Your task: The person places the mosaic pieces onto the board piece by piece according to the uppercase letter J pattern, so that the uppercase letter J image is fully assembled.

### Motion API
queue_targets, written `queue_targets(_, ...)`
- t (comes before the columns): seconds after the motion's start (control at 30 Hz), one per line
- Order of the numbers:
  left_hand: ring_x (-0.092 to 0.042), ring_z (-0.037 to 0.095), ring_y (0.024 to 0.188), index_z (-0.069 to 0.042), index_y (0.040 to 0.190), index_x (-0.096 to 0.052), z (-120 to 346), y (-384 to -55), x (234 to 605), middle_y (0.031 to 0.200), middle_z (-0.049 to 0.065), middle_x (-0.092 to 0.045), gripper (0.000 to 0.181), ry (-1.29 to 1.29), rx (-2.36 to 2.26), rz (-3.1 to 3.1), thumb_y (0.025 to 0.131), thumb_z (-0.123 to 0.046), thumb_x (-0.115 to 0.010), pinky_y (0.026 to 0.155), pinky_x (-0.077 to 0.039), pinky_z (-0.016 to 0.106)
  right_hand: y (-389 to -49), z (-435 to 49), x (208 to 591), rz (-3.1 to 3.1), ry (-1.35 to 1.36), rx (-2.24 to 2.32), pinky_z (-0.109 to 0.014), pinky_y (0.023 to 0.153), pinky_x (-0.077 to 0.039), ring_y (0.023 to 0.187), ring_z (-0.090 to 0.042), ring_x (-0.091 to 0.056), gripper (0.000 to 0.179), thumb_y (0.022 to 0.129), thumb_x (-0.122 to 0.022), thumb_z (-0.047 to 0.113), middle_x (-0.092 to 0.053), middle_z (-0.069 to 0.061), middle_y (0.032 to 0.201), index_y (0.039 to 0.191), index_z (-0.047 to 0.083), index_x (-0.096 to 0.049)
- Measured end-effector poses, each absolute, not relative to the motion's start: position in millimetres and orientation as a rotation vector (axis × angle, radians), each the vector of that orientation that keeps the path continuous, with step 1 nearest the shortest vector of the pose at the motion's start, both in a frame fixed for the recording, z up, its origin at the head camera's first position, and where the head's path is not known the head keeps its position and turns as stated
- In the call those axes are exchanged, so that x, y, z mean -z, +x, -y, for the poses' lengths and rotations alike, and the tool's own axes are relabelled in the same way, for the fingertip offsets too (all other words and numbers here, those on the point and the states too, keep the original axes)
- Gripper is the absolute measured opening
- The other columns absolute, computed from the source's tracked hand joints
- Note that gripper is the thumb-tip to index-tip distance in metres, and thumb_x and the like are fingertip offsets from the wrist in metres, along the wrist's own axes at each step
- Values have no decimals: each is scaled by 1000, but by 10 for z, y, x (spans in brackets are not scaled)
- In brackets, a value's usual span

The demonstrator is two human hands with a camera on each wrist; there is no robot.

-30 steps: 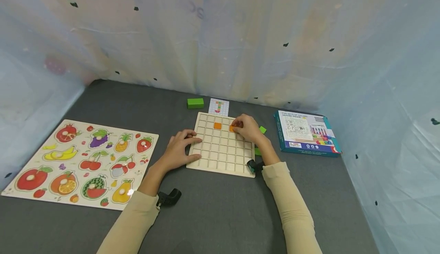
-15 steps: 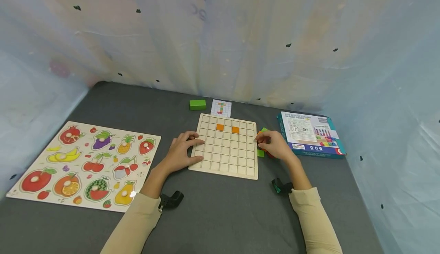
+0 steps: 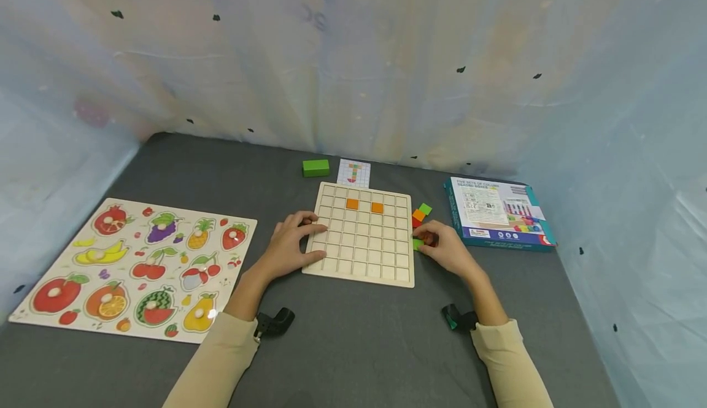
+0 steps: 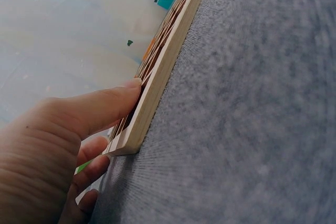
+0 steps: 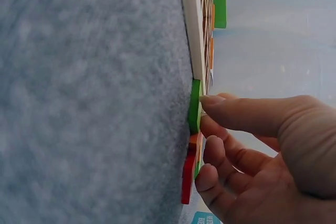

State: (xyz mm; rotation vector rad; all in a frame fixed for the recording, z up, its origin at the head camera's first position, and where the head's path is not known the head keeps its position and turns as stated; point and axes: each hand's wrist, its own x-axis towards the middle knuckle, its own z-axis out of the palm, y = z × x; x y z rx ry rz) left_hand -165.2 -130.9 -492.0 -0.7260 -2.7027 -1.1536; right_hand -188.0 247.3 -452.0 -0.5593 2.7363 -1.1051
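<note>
A wooden grid board (image 3: 367,254) lies mid-table, with one orange square tile (image 3: 352,204) and another orange tile (image 3: 377,208) in its upper rows. At its left edge my left hand (image 3: 287,242) rests, thumb on the surface near the front corner; the left wrist view shows that thumb (image 4: 113,103) pressing the board's rim. My right hand (image 3: 444,248) is beside the right edge, over a small group of tiles. In the right wrist view its thumb tip is right at a green tile (image 5: 195,106), fingers loosely bent, and a red tile (image 5: 187,179) lies near the fingertips.
A pattern card (image 3: 354,172) lies behind the board, beside a green block (image 3: 316,168). Left of the board is a fruit puzzle (image 3: 138,208). A boxed set (image 3: 499,215) lies to the right. Orange (image 3: 418,215) and light green (image 3: 424,208) tiles sit by the board's right edge.
My right hand has let go of the second orange tile on the board, moved right to the loose tiles, then slid slightly toward the front. The left hand stays at the board's edge.
</note>
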Motion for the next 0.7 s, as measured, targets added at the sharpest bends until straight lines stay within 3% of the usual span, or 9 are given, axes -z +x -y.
queue_targets(0.5,-43,31,122,-13,129,-68,1316,-1664,4944,140,12,-48,53,-715,1154,2717,83,-36,-81,94,-27,53,-1855,-2456,4491,-2750,-564,1042,-34,71,-40,82,-24,-49,30,87,-72,-5,-58,-11,96,117,-1,-67)
queue_targets(0.7,-43,31,122,-13,129,-68,1317,-1664,4947,140,12,-48,53,-718,1158,2709,83,-35,-81,94,-27,53,-1848,-2440,4486,-2767,-513,1019,-35,71,-41,81,-24,-48,26,87,-72,-5,-57,-13,94,112,-5,-68)
